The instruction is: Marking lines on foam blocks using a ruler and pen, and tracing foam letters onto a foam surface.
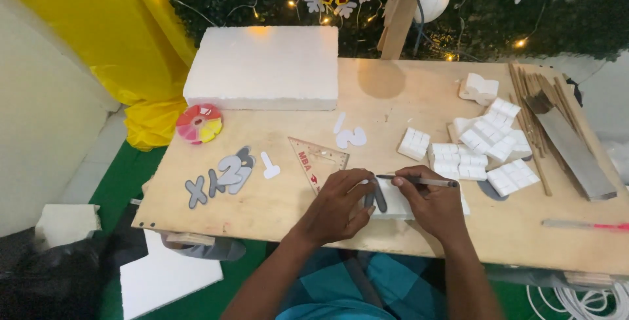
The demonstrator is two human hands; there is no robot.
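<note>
My left hand (341,203) presses a small dark grey cut-out shape (379,199) flat onto a white foam piece (397,207) at the front of the wooden table (406,97). My right hand (432,203) grips a thin dark pen (419,180), held nearly level with its tip pointing left, just above the grey shape. Both hands sit close together over the foam piece.
A clear triangle ruler (318,160) lies left of my hands. Grey and white cut-out shapes (226,174) and a round colour palette (199,124) sit at the left. A thick foam block (265,66) is at the back; small foam blocks (485,146) and wooden sticks (544,107) lie right.
</note>
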